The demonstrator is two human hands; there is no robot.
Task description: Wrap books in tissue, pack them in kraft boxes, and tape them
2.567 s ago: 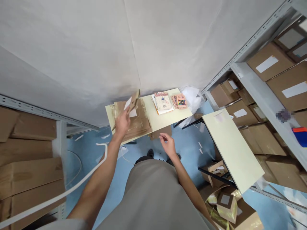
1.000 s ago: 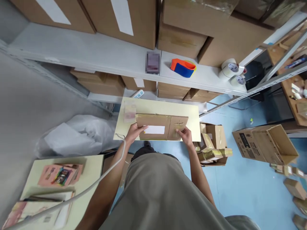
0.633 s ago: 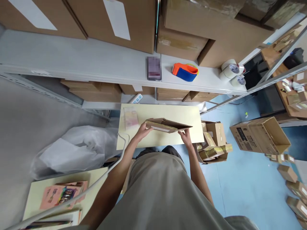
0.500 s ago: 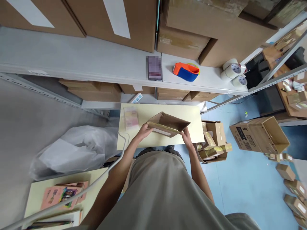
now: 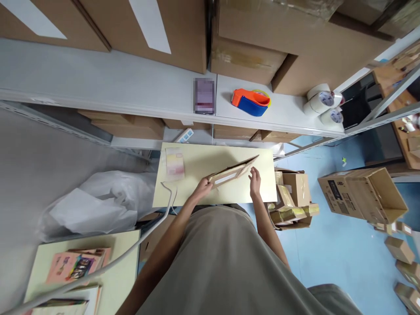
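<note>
My left hand [image 5: 204, 188] grips the left end of a cardboard box [image 5: 241, 171], which is folded nearly flat and tilted up to the right. A white label shows on the side toward me. Just right of the box, my right hand [image 5: 255, 180] is apart from it, with fingers loosely spread and nothing in them. Both hands are above a pale yellow table [image 5: 193, 151]. On the table's left part lies a pinkish printed packet [image 5: 175, 164] in what looks like clear wrap.
On the grey shelf [image 5: 131, 83] are an orange and blue tape dispenser [image 5: 251, 103], tape rolls [image 5: 324, 103] and a blurred-out purple item [image 5: 204, 96]. A carton of small boxes [image 5: 292, 197] stands right of the table. A white tube [image 5: 131, 251] crosses the lower left, near pink books [image 5: 77, 264].
The box has gone from an opened shape to nearly flat, its right end raised. My right hand has let go of it and stands just to its right.
</note>
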